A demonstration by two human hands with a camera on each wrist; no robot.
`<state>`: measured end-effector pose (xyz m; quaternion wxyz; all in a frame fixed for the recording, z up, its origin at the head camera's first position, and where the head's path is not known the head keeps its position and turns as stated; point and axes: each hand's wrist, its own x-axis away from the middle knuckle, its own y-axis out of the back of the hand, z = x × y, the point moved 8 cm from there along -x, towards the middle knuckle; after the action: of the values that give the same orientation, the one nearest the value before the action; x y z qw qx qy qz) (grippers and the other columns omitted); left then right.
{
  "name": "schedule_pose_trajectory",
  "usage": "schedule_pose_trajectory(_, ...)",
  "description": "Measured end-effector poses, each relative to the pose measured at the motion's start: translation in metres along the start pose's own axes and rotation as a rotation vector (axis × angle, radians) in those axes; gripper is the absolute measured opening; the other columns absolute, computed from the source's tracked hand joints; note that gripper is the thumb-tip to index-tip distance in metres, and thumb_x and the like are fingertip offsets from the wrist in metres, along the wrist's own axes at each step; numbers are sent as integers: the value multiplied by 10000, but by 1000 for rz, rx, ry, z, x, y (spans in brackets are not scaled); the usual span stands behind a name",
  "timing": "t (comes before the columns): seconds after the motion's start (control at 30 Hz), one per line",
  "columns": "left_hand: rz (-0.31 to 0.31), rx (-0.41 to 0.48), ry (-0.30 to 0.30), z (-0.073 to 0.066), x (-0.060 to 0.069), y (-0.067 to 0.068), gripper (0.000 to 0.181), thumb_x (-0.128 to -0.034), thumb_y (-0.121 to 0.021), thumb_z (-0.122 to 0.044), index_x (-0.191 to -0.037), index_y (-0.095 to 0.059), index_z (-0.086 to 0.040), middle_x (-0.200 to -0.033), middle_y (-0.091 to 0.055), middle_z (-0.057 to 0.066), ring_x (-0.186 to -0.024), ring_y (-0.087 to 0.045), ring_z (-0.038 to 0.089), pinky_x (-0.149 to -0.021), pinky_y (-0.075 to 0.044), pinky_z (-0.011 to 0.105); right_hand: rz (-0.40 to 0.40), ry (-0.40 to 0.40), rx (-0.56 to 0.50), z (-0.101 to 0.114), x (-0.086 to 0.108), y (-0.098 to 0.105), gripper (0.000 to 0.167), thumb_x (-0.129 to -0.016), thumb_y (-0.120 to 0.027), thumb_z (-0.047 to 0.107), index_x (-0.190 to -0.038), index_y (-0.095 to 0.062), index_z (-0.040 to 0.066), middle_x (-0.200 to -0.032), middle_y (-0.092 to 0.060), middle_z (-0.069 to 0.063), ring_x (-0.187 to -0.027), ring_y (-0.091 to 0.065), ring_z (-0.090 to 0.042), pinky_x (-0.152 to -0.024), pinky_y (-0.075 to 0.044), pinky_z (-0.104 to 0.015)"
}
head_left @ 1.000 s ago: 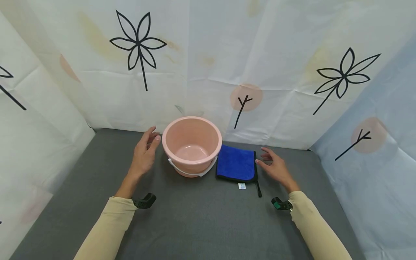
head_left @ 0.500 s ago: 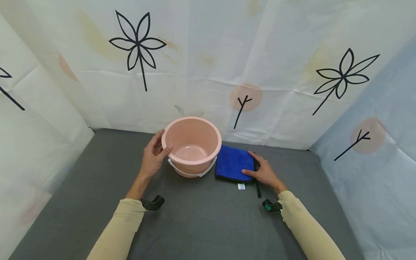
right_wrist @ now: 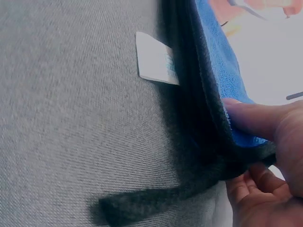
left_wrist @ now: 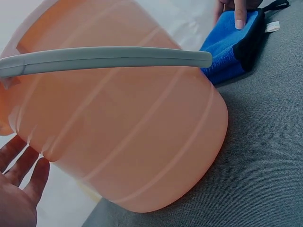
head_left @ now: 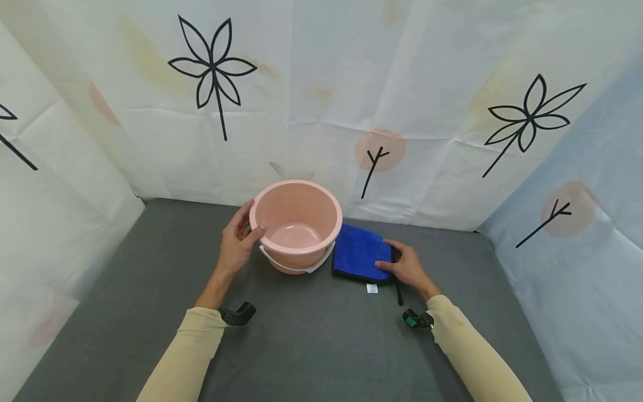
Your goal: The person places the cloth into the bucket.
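Note:
A pink bucket (head_left: 296, 251) with a grey-white handle (left_wrist: 109, 58) stands upright on the grey surface. My left hand (head_left: 236, 243) grips its left rim, thumb over the edge and fingers against the outside wall (left_wrist: 128, 123). Just right of the bucket lies a folded blue cloth (head_left: 359, 254) with black edging, a white tag (right_wrist: 155, 59) and a black loop (right_wrist: 142, 203). My right hand (head_left: 409, 269) pinches the cloth's right edge, thumb on top (right_wrist: 255, 118) and fingers underneath.
White patterned sheets (head_left: 321, 100) hang behind the grey surface (head_left: 311, 346) and at both sides. The bucket stands close to the back sheet. Dark bands (head_left: 238, 314) sit on both wrists.
My left hand has moved right and taken hold of the bucket's rim. My right hand has moved left onto the cloth and gripped its edge, which is slightly lifted.

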<state>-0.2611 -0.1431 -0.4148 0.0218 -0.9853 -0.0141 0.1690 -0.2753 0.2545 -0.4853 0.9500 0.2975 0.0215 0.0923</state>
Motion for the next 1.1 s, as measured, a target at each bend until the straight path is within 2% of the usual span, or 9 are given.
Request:
schedule_pose_trajectory(0.17, -6, 7, 6, 1, 0, 0, 666, -952, -648, 37, -1556, -368, 2, -1537, -415, 201, -1385, -427, 325, -1051, -434, 255, -63, 14, -89, 5, 3, 8, 560, -897, -775, 40, -1397, -553, -80, -1316, -594, -318, -1169, -622, -430, -899, -555, -329)
schedule_pose_trajectory(0.3, -10, 10, 8, 1, 0, 0, 663, -953, -648, 36, -1555, -373, -3, -1532, -420, 197, -1377, -431, 325, -1032, -439, 235, -111, 41, -139, 18, 5, 18, 526, -901, -775, 49, -1379, -583, -61, -1332, -596, -293, -1192, -611, -399, -872, -519, -190)
schedule_pose_trajectory(0.4, -9, 14, 1, 1, 0, 0, 660, -953, -644, 47, -1554, -375, -2, -1534, -419, 199, -1378, -430, 333, -1016, -444, 213, -138, 56, -163, 32, 5, 27, 500, -909, -770, 63, -1364, -599, -53, -1357, -591, -265, -1211, -595, -350, -871, -492, -134)
schedule_pose_trajectory(0.6, -10, 24, -9, 0, 0, 0, 664, -947, -644, 56, -1551, -374, 6, -1536, -415, 208, -1386, -423, 345, -998, -446, 188, -172, 105, -219, 68, 1, 50, 457, -923, -760, 79, -1346, -624, -31, -1401, -569, -224, -1233, -576, -266, -915, -486, -142)
schedule_pose_trajectory(0.87, -16, 16, -7, 1, 1, 0, 664, -947, -652, 49, -1551, -382, -7, -1526, -430, 199, -1385, -430, 325, -1022, -444, 216, -238, 243, -249, 135, -8, 88, 441, -923, -753, 58, -1340, -637, -23, -1379, -587, -222, -1150, -616, -175, -883, -533, -191)
schedule_pose_trajectory(1.0, -14, 21, -7, 1, 0, 0, 664, -947, -652, 48, -1551, -380, -2, -1527, -427, 202, -1392, -423, 332, -1030, -446, 223, -251, 301, -245, 174, -13, 100, 434, -922, -749, 46, -1339, -646, -9, -1365, -601, -210, -1154, -626, -218, -907, -548, -270)
schedule_pose_trajectory(1.1, -12, 18, -5, 2, 0, 0, 655, -954, -647, 42, -1550, -380, 1, -1530, -424, 200, -1398, -416, 332, -1030, -441, 206, -228, 336, -242, 200, -17, 100, 431, -916, -758, 55, -1334, -659, 16, -1362, -608, -181, -1178, -620, -263, -944, -540, -319)
